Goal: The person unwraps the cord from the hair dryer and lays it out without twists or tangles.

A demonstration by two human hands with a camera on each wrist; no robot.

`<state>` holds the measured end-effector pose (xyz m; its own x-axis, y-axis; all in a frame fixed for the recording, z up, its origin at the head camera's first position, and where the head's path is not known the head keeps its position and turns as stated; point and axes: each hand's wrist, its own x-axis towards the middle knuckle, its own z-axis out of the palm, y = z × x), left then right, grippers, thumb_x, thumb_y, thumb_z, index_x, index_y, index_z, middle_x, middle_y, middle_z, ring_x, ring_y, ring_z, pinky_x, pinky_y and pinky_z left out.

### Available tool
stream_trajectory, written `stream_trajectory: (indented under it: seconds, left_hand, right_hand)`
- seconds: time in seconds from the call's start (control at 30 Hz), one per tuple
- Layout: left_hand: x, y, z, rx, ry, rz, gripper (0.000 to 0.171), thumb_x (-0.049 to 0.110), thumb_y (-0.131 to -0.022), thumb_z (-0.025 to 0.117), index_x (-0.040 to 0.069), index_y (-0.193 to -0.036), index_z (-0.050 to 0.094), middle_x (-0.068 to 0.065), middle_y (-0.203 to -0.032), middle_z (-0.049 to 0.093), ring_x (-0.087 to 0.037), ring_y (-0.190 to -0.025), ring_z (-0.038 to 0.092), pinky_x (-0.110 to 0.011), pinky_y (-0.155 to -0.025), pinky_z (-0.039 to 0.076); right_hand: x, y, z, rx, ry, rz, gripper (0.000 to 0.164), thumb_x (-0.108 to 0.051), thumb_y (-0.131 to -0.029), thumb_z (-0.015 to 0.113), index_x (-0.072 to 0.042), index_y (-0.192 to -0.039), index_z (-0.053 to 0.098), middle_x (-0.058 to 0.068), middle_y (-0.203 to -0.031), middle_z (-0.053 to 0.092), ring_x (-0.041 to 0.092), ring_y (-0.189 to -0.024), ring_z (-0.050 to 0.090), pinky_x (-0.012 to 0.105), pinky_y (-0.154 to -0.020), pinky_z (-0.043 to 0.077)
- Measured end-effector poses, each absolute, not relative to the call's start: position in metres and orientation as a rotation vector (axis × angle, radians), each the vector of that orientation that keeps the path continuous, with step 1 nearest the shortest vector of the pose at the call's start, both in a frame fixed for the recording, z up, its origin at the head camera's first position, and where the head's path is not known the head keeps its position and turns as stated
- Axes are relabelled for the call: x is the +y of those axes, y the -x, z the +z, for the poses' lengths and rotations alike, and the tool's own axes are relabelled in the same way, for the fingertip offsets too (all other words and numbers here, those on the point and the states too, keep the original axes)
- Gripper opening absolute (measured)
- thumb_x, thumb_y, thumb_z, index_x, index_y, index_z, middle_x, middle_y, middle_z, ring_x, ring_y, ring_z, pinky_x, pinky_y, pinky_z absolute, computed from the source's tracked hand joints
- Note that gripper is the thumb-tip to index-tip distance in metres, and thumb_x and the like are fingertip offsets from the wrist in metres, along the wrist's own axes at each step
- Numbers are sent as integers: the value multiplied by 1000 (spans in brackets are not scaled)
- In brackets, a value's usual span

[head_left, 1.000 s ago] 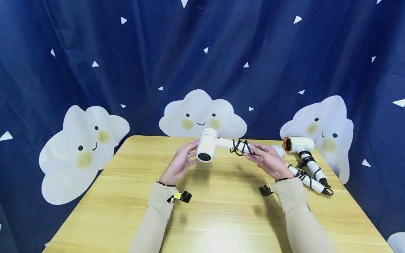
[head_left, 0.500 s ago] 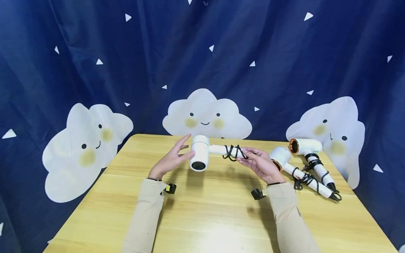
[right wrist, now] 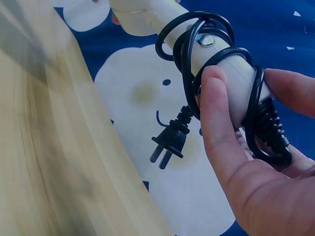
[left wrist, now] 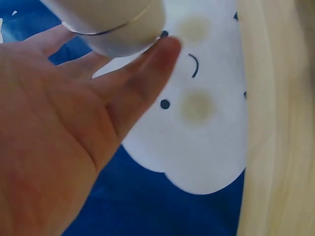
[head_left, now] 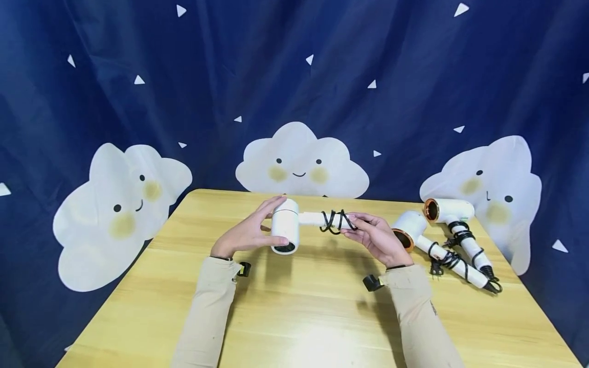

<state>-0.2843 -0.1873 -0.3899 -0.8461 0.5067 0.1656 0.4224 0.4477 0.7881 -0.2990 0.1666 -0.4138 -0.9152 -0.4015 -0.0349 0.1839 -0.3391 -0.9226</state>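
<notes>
A white hair dryer [head_left: 286, 225] is held level above the table, its barrel to the left and its handle to the right. My left hand [head_left: 246, 232] grips the barrel, thumb by the dark grille at the near end and fingers toward the far end. In the left wrist view, fingers [left wrist: 142, 83] lie along the white barrel [left wrist: 118, 29]. My right hand [head_left: 375, 237] pinches the end of the handle [right wrist: 231, 83]. A black cord [right wrist: 187, 64] winds around that handle, and its two-pin plug [right wrist: 170, 140] dangles beside the thumb and fingers.
On the right of the wooden table [head_left: 294, 306] lie two more white hair dryers with copper-coloured rims, one nearer [head_left: 409, 226] and one farther [head_left: 455, 209], cords wrapped around their handles. A blue curtain [head_left: 207, 76] with clouds hangs behind the table.
The hair dryer has moved left and slightly lower in view. My left hand loosened its fingers, then took the barrel with thumb and fingers. The right hand kept hold of the handle.
</notes>
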Motion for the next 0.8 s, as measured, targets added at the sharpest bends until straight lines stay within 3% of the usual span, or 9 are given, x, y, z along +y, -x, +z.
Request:
stream_trajectory:
  seconds: [0.1,0.27,0.53,0.8]
  left_hand:
    - [-184,282,-386,2627,-789,1300,115,47,-77,90,30,-166,20,-2,-174,13,-30,-143,43,-47,-102,54]
    - [-179,279,-385,2744,-733,1136,123,54,-69,93,38,-165,18,-4,-174,10,-31,-147,40,-50,-109,47]
    - [-178,279,-387,2777,-745,1091,112,45,-69,94,34,-161,32,-6,-165,24,-30,-130,52,-47,-99,51]
    - [-181,281,-390,2781,-722,1123,110,46,-67,95,36,-160,37,-8,-161,29,-30,-128,53,-48,-99,51]
  right_hand:
    - [165,298,-412,1561,270,-2284,13,-13,-104,63,-10,-115,69,4,-114,71,14,-90,77,27,-89,61]
    - [160,297,-412,1576,268,-2263,17,-15,-104,63,-9,-119,67,4,-117,70,15,-92,76,28,-92,60]
    - [158,296,-413,1589,265,-2252,19,-14,-105,61,-7,-122,65,6,-118,69,15,-92,76,28,-92,60]
    - [157,297,-415,1594,256,-2215,27,-15,-104,63,-2,-128,58,7,-118,64,15,-94,76,28,-95,59]
